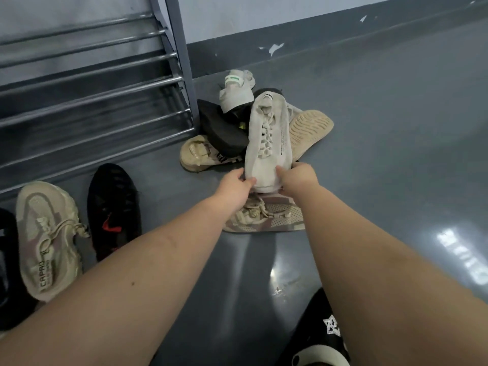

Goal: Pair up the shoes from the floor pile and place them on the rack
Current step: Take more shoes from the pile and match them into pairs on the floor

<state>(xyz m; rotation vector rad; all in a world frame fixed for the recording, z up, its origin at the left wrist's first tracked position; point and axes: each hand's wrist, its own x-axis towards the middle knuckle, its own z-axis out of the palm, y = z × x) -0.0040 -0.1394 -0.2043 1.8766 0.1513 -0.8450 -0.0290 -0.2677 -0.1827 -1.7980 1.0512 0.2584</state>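
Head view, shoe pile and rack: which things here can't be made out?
- Black shoes in the pile: overlapped by the light grey sneaker that the left hand and right hand hold; their count is unclear.
- Camouflage sneaker: toe end hidden under both hands.
- Rack: upper tiers cut off by the top edge.
- Dark shoe at far left: cropped by the edge.

I'm kneeling in what looks like a home entryway: grey glossy floor [383,154], metal shoe rack [92,83] against the wall, sneakers piled [253,128] beside it.
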